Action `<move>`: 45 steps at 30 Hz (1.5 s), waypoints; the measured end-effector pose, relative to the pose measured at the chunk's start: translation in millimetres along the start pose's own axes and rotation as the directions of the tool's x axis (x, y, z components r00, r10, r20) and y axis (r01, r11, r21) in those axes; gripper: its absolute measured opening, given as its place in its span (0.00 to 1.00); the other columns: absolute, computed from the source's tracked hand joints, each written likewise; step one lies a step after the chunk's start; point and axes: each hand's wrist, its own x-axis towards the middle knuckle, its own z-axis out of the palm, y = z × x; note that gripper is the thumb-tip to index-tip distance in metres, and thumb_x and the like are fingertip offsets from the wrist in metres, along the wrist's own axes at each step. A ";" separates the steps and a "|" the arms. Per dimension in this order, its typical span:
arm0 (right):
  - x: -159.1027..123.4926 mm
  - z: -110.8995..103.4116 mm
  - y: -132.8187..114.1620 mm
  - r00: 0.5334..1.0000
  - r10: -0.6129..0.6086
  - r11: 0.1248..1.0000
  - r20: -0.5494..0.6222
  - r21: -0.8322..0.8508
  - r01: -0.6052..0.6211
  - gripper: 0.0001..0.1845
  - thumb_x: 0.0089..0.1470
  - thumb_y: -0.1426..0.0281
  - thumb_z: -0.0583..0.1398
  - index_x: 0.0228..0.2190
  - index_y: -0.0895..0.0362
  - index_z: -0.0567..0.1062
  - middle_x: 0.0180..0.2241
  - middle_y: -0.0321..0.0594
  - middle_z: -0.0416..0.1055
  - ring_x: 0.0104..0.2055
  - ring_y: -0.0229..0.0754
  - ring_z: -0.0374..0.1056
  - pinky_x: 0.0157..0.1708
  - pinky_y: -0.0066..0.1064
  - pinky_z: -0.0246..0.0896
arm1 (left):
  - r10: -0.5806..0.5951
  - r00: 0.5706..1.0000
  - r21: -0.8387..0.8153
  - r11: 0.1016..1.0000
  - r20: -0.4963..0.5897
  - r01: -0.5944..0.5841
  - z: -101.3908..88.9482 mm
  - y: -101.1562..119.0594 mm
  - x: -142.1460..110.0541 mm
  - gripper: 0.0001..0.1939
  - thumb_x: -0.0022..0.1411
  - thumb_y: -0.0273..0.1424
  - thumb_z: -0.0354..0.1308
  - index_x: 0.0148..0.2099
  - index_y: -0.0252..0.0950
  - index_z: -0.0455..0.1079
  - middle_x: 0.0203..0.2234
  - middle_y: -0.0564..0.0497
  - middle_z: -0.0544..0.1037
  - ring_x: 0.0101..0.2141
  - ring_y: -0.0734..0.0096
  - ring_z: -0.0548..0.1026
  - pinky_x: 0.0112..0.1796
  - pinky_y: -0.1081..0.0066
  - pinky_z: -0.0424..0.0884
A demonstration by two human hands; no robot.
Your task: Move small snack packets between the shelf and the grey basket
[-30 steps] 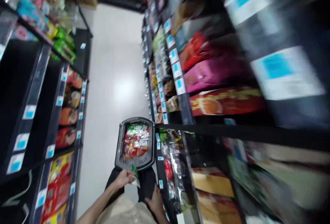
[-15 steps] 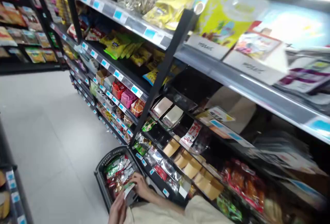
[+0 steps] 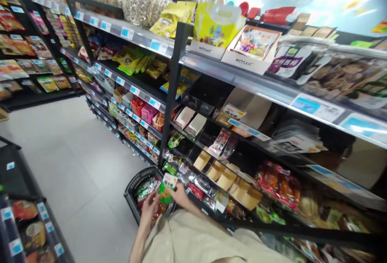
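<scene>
A green and white snack packet [image 3: 167, 188] is upright above the shopping basket, its printed face turned towards me. My right hand [image 3: 179, 194] is closed on the packet's right side, thumb across the front. At the left edge, the bent fingers of my left hand [image 3: 150, 204] grip it too, though their tips are partly hidden. Below my hands is the dark plastic shopping basket [image 3: 130, 190], which holds several red, green and silver packets [image 3: 148, 188]. My forearms and the packet cover part of the basket.
Black shelving [image 3: 173, 89] with packaged snacks runs along the right side, close to the basket. Beige cardboard boxes [image 3: 226, 178] and red packets [image 3: 279, 184] sit on its lower tiers. Grey tiled floor [image 3: 90, 158] extends to the left, and a low display [image 3: 33, 226] stands at bottom left.
Both hands have come up and right in the view with the packet, which now stands upright with its face showing. The view has shifted and levelled, so more of the right shelf appears.
</scene>
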 end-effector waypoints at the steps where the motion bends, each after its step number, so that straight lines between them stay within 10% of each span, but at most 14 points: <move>1: 1.2 -5.1 -2.1 1.000 0.011 1.000 -0.009 0.029 -0.011 0.22 0.49 0.50 0.65 0.29 0.57 0.84 0.31 0.45 0.83 0.35 0.54 0.78 0.42 0.46 0.76 | 0.074 0.997 -0.002 0.997 -0.019 -0.074 3.2 4.7 -3.5 0.33 0.42 0.53 0.73 0.48 0.40 0.79 0.50 0.43 0.83 0.55 0.46 0.79 0.48 0.61 0.79; 7: 0.1 -33.2 -25.8 0.995 0.002 0.971 0.104 0.237 -0.026 0.28 0.43 0.46 0.70 0.28 0.60 0.81 0.28 0.44 0.82 0.31 0.45 0.76 0.36 0.36 0.75 | 0.269 0.954 0.055 0.963 -0.131 -0.264 21.1 17.0 -24.9 0.23 0.48 0.46 0.74 0.43 0.38 0.79 0.49 0.44 0.82 0.52 0.55 0.79 0.54 0.64 0.74; 18: -19.4 -24.6 -28.3 0.958 0.023 0.970 0.285 0.224 -0.090 0.27 0.42 0.47 0.71 0.23 0.60 0.78 0.22 0.39 0.76 0.25 0.39 0.67 0.25 0.28 0.63 | 0.258 0.952 0.038 0.966 -0.164 -0.256 23.3 1.3 -64.0 0.23 0.50 0.48 0.71 0.41 0.34 0.80 0.35 0.47 0.84 0.37 0.60 0.80 0.40 0.68 0.76; 28: -13.3 -35.2 -12.1 1.000 0.008 0.839 0.016 0.544 -0.015 0.20 0.40 0.63 0.73 0.38 0.52 0.78 0.35 0.36 0.80 0.40 0.45 0.75 0.45 0.35 0.69 | 0.369 0.902 0.077 0.929 -0.222 -0.361 34.5 -23.7 -62.8 0.22 0.50 0.39 0.73 0.44 0.32 0.80 0.37 0.45 0.85 0.37 0.62 0.81 0.41 0.67 0.77; 31: -10.2 -50.8 -6.1 0.997 -0.070 0.846 -0.024 0.528 0.072 0.12 0.41 0.67 0.72 0.30 0.52 0.77 0.34 0.36 0.79 0.39 0.44 0.74 0.44 0.35 0.68 | 0.606 0.782 0.225 0.790 -0.148 -0.570 35.2 -25.5 -65.8 0.07 0.59 0.32 0.67 0.39 0.36 0.82 0.36 0.47 0.84 0.38 0.63 0.81 0.42 0.65 0.77; 37: -10.3 -73.0 0.9 0.984 -0.175 0.875 -0.041 0.451 0.174 0.11 0.41 0.68 0.72 0.17 0.53 0.76 0.34 0.41 0.80 0.38 0.45 0.73 0.37 0.35 0.66 | 0.934 0.327 0.447 0.235 0.142 -0.863 26.9 -15.7 -70.7 0.15 0.67 0.19 0.58 0.42 0.42 0.83 0.35 0.48 0.83 0.42 0.64 0.78 0.45 0.61 0.76; 45: -5.7 -78.4 0.5 0.976 -0.217 0.896 0.013 0.400 0.193 0.09 0.42 0.67 0.72 0.18 0.53 0.78 0.35 0.42 0.81 0.36 0.43 0.74 0.38 0.35 0.69 | 0.932 0.257 0.484 0.106 0.257 -0.869 27.1 -11.2 -71.1 0.19 0.69 0.17 0.53 0.46 0.41 0.82 0.34 0.47 0.81 0.41 0.65 0.77 0.42 0.63 0.76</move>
